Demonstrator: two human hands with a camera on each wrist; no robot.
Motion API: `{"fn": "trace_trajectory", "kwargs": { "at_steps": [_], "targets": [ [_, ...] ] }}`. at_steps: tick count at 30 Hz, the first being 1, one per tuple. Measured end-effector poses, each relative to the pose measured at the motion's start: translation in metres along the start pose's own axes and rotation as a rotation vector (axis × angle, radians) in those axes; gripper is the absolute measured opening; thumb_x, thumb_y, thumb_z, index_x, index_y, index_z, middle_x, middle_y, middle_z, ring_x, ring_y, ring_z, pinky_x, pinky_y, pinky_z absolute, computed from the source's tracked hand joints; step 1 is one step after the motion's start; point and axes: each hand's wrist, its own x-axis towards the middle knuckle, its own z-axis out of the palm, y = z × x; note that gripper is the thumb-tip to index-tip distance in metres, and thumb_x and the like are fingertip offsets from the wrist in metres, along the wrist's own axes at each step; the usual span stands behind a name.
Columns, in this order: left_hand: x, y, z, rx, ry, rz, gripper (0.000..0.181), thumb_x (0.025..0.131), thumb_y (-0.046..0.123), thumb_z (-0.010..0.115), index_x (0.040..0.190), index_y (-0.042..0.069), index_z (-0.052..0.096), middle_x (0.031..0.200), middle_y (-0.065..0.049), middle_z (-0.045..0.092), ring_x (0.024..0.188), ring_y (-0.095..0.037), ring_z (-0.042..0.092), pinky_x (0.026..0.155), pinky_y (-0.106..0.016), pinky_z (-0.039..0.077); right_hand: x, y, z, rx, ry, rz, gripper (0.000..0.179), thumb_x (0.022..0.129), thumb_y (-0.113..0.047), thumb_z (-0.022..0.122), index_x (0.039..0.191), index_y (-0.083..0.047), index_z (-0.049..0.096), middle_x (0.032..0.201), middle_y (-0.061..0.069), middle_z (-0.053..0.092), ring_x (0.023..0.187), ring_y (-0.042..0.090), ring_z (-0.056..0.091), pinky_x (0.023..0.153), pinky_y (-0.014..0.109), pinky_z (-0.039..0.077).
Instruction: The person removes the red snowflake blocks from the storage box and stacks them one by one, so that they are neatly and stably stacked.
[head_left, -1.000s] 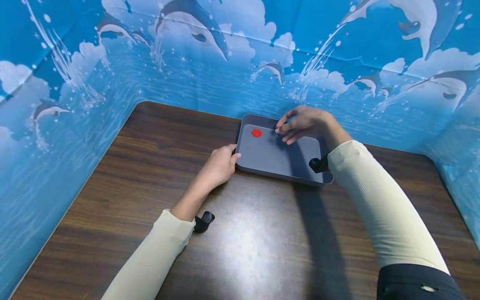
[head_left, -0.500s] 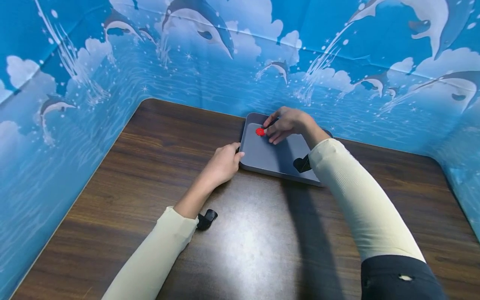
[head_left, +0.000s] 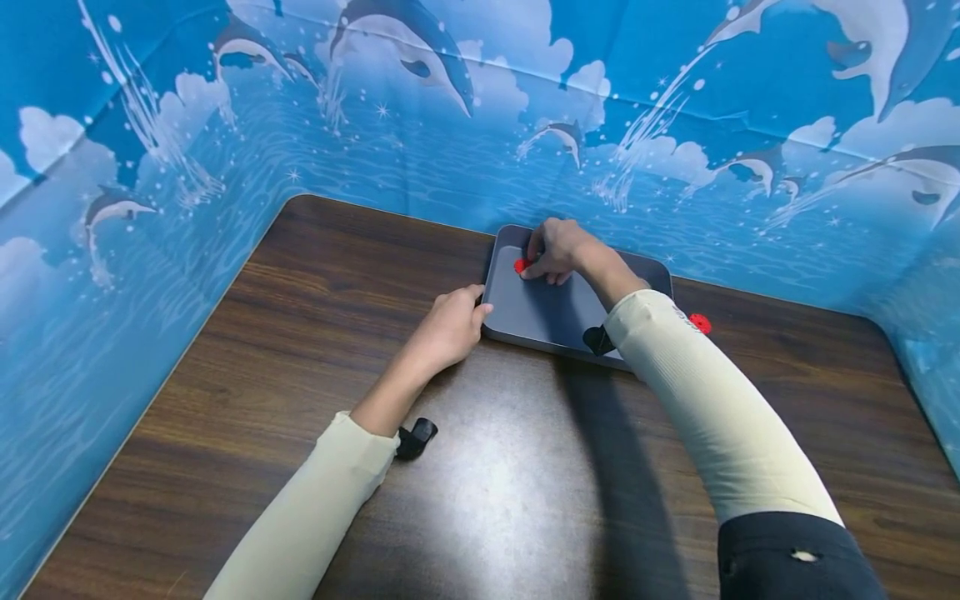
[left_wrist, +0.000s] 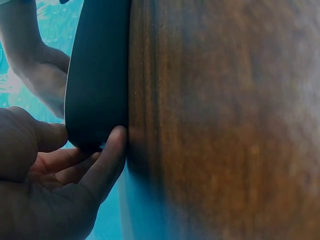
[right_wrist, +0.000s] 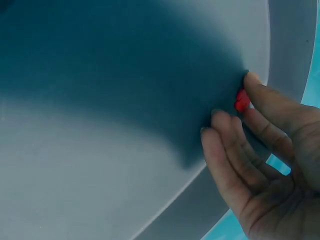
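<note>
A grey rectangular tray [head_left: 540,315] lies near the back edge of the table. My left hand [head_left: 450,329] holds its left side; in the left wrist view, thumb and fingers [left_wrist: 107,162] close round the corner of the tray wall [left_wrist: 97,75]. Inside the tray, toward the back left, is a small red round piece [head_left: 520,266], flat with a scalloped edge. My right hand [head_left: 558,250] reaches down to it. The right wrist view has the red piece [right_wrist: 242,100] between thumb and index finger, partly covered by them, while the other fingers [right_wrist: 222,150] rest near the tray floor.
A second red round piece [head_left: 700,323] lies on the wooden table [head_left: 262,375], right of the tray and beside the right sleeve [head_left: 697,375]. A blue dolphin-print cloth [head_left: 420,158] stands behind the table and along its sides.
My right hand has moved left and down across the tray to the red piece and now pinches it. The second red piece has come into view past the forearm. My left hand keeps its hold.
</note>
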Motion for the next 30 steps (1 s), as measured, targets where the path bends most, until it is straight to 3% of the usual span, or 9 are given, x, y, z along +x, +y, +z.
{"fn": "trace_trajectory", "kwargs": {
  "at_steps": [6, 9, 12, 19, 25, 28, 30],
  "targets": [
    [0.000, 0.000, 0.001, 0.008, 0.008, 0.003, 0.056, 0.118, 0.023, 0.044, 0.167, 0.000, 0.033, 0.167, -0.021, 0.046, 0.083, -0.027, 0.057, 0.101, -0.044, 0.050, -0.002, -0.002, 0.000, -0.002, -0.015, -0.001, 0.026, 0.097, -0.018, 0.083, 0.115, -0.004, 0.071, 0.090, 0.011, 0.074, 0.077, 0.018, 0.075, 0.079, 0.034, 0.066],
    [0.000, 0.001, 0.001, 0.008, 0.018, 0.000, 0.055, 0.118, 0.023, 0.044, 0.167, 0.000, 0.034, 0.167, -0.021, 0.046, 0.101, -0.028, 0.061, 0.101, -0.044, 0.050, -0.003, -0.004, 0.000, 0.004, -0.026, 0.003, 0.026, 0.096, -0.015, 0.083, 0.116, -0.003, 0.070, 0.094, 0.012, 0.074, 0.081, 0.019, 0.074, 0.083, 0.034, 0.066],
    [0.000, 0.001, 0.001, 0.005, 0.019, -0.004, 0.055, 0.118, 0.023, 0.044, 0.167, -0.001, 0.034, 0.167, -0.021, 0.045, 0.107, -0.030, 0.062, 0.101, -0.045, 0.051, -0.002, -0.005, 0.000, 0.001, -0.025, 0.009, 0.027, 0.096, -0.013, 0.084, 0.116, -0.003, 0.070, 0.102, 0.014, 0.075, 0.086, 0.020, 0.074, 0.085, 0.034, 0.065],
    [0.000, 0.002, 0.000, 0.011, 0.015, -0.003, 0.055, 0.118, 0.023, 0.043, 0.167, 0.000, 0.033, 0.165, -0.021, 0.049, 0.088, -0.027, 0.059, 0.101, -0.044, 0.051, -0.002, -0.002, 0.002, 0.018, -0.017, -0.021, 0.018, 0.097, -0.008, 0.080, 0.109, -0.006, 0.067, 0.110, 0.016, 0.072, 0.091, 0.023, 0.073, 0.086, 0.034, 0.065],
    [-0.001, 0.002, 0.000, 0.007, 0.010, -0.007, 0.056, 0.118, 0.024, 0.043, 0.167, 0.000, 0.033, 0.163, -0.022, 0.050, 0.077, -0.024, 0.053, 0.100, -0.044, 0.051, -0.003, 0.008, 0.000, 0.148, -0.037, -0.083, 0.014, 0.098, 0.000, 0.075, 0.107, -0.005, 0.065, 0.109, 0.016, 0.066, 0.090, 0.023, 0.072, 0.086, 0.036, 0.066],
    [-0.001, 0.001, 0.000, 0.006, 0.006, -0.011, 0.056, 0.119, 0.025, 0.043, 0.167, 0.000, 0.033, 0.165, -0.021, 0.048, 0.083, -0.027, 0.057, 0.101, -0.044, 0.051, -0.006, 0.014, -0.002, 0.235, -0.050, -0.111, 0.013, 0.099, 0.003, 0.072, 0.109, -0.002, 0.065, 0.108, 0.017, 0.068, 0.091, 0.025, 0.074, 0.087, 0.038, 0.066],
    [-0.001, 0.001, 0.000, 0.008, 0.008, -0.007, 0.056, 0.119, 0.025, 0.043, 0.167, 0.000, 0.033, 0.167, -0.021, 0.046, 0.100, -0.030, 0.065, 0.105, -0.045, 0.051, -0.007, 0.017, -0.003, 0.282, -0.056, -0.122, 0.014, 0.099, 0.005, 0.070, 0.111, 0.000, 0.065, 0.108, 0.018, 0.068, 0.093, 0.027, 0.075, 0.087, 0.039, 0.066]
  ]
}}
